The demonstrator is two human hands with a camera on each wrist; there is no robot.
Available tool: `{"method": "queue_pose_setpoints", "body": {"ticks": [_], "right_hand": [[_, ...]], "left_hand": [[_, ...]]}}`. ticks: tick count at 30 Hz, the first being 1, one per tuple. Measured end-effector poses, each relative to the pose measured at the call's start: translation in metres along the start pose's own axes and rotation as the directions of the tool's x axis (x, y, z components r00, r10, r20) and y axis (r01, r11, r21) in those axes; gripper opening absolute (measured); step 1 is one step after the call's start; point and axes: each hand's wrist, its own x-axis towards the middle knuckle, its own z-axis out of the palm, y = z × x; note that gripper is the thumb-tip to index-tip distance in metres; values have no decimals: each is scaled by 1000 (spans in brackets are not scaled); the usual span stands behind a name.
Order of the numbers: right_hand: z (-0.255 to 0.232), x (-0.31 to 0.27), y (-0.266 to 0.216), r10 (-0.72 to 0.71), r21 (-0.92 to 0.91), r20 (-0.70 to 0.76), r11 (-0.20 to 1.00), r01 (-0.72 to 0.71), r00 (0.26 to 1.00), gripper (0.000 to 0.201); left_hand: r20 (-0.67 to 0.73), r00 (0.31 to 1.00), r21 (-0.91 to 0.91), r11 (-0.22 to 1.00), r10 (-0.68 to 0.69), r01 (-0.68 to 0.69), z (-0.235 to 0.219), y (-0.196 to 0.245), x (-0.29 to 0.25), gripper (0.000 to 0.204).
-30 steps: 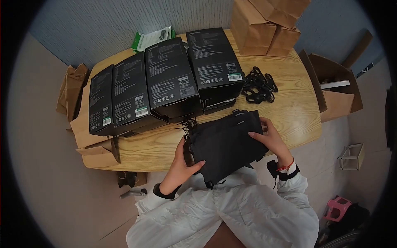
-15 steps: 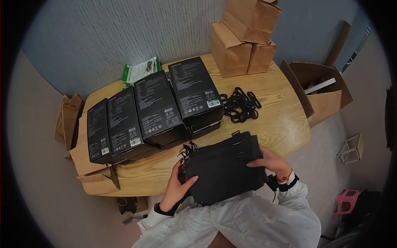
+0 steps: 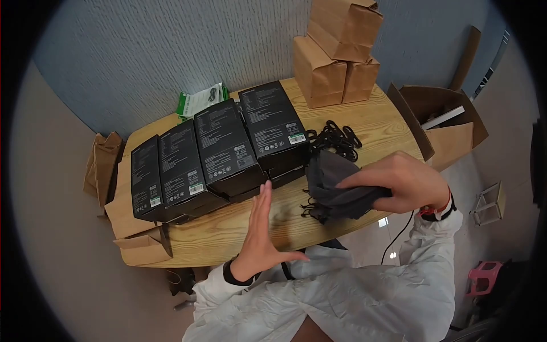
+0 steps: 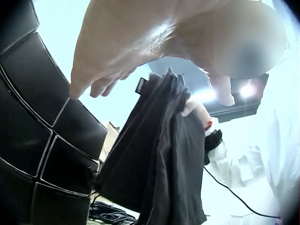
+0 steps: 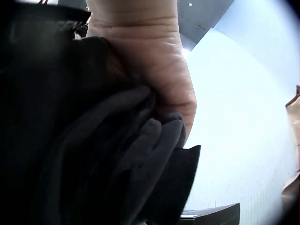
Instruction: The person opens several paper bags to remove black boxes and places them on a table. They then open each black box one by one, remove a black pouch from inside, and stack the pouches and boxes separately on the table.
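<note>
In the head view my right hand (image 3: 401, 181) grips a stack of black fabric drawstring pouches (image 3: 330, 191) over the table's front right part. Their cords dangle toward the left. Seen from the left wrist, the pouches (image 4: 159, 154) hang down in folds, a small tag at one top corner. The right wrist view has the bunched cloth (image 5: 89, 140) against the palm, which hides most of the fingers. My left hand (image 3: 259, 245) is held to the left of the pouches, fingers straight and thumb spread, nothing in it.
Black printed boxes (image 3: 225, 139) stand in a row on the wooden table (image 3: 393, 134). Behind the pouches lies a heap of black cables (image 3: 336, 137). Brown paper bags (image 3: 345, 34) are stacked at the back, and green-white packets (image 3: 200, 102) lie behind the boxes. An open carton (image 3: 450, 137) stands at right.
Both hands held the pouches in front of the body before. Now the left hand has let go, and the right has carried them forward and right, turned so the cords point down toward the table.
</note>
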Motion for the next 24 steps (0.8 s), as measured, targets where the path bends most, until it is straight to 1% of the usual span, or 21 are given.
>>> {"method": "queue_pose_setpoints", "body": {"ticks": [1, 2, 3, 4, 6, 7, 8, 9, 10, 11, 12, 13, 14, 15, 16, 17, 18, 19, 20, 22, 24], "right_hand": [[0, 10, -2, -6, 4, 0, 1000, 6, 1000, 53], [-1, 18, -4, -36, -9, 53, 999, 37, 998, 53], [-1, 23, -4, -65, -23, 105, 997, 68, 992, 52], [-1, 24, -4, -71, -26, 104, 997, 74, 992, 52], [-2, 26, -3, -270, 142, 204, 959, 245, 941, 56], [-2, 26, -5, -273, 137, 202, 959, 249, 941, 56], [-1, 24, -9, -249, 122, 167, 965, 230, 954, 55], [1, 22, -13, -222, 109, 132, 972, 209, 966, 53], [5, 20, -15, -218, 106, 132, 973, 205, 967, 53], [9, 19, -17, -166, 133, 139, 980, 148, 976, 52], [12, 18, -17, -113, 159, 146, 983, 90, 983, 50], [9, 14, -14, -108, 152, 141, 985, 86, 984, 50], [4, 5, -7, -56, 135, 106, 990, 41, 993, 47], [-2, -5, 0, -4, 121, 72, 993, -4, 997, 45], [-14, -16, 7, 56, 140, -28, 989, -52, 998, 44], [-27, -33, 23, 170, 189, -61, 969, -156, 983, 42], [-40, -49, 38, 284, 242, -88, 936, -256, 955, 41], [-50, -60, 44, 391, 372, -177, 876, -307, 903, 41], [-58, -69, 48, 500, 501, -248, 799, -332, 830, 40], [-75, -80, 59, 603, 470, -377, 779, -415, 704, 40], [-91, -95, 99, 614, 483, -362, 767, -422, 702, 39]], "left_hand": [[11, 999, 55, 998, 38, -38, 4, 5, 8, 138], [22, 997, 110, 991, 76, -78, 8, 9, 14, 138], [32, 997, 88, 994, 68, -71, 11, 10, 18, 135], [28, 997, 94, 993, 70, -72, 14, 9, 19, 135], [6, 989, 70, 987, 146, -146, 18, 5, 21, 129], [-14, 989, 82, 985, 151, -149, 19, 6, 20, 113], [-15, 988, 83, 985, 154, -152, 21, 5, 17, 113], [158, 987, -57, 998, 29, -20, 23, 2, 14, 102], [342, 937, -170, 976, -69, 134, 26, 1, 12, 92], [234, 963, -150, 984, 134, -100, 27, 7, 13, 75], [235, 962, -154, 982, 141, -107, 29, 5, 9, 75], [330, 944, -88, 995, -17, 48, 30, 0, 2, 72], [409, 895, -8, 980, -176, 197, 27, 7, 5, 70], [391, 837, 15, 912, -383, 410, 22, 20, 3, 67], [392, 839, 10, 914, -377, 406, 20, 17, 2, 67], [259, 945, -83, 971, -198, 226, 16, 14, 0, 66], [105, 994, -148, 989, -11, 27, 13, 10, -4, 65], [94, 994, -177, 981, -58, 74, 8, 11, -9, 64], [95, 994, -182, 981, -53, 70, 5, 7, -15, 64], [183, 978, -168, 977, -96, 128, 0, 1, -25, 58], [199, 974, -158, 977, -109, 141, -2, -1, -31, 55]]}}
